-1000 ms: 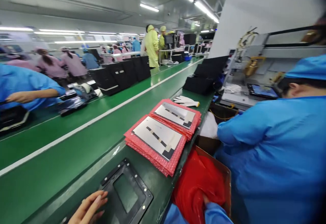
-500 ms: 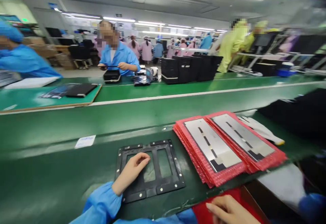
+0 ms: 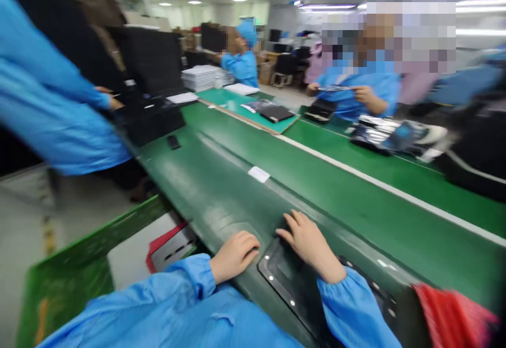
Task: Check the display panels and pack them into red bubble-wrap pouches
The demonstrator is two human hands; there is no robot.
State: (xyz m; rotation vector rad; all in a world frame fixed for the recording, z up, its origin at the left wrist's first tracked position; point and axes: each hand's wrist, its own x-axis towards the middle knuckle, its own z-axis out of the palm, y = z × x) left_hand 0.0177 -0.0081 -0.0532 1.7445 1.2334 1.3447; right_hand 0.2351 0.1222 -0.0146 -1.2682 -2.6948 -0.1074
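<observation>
Green plastic crate [image 3: 79, 263] sits near left, below the bench edge. Left hand [image 3: 234, 255] curls loosely over that edge beside the black frame fixture [image 3: 294, 284]; right hand [image 3: 310, 245] lies flat on the fixture's far corner, fingers slightly spread, seemingly steadying it. Red bubble wrap [image 3: 454, 308] lies near right.
</observation>
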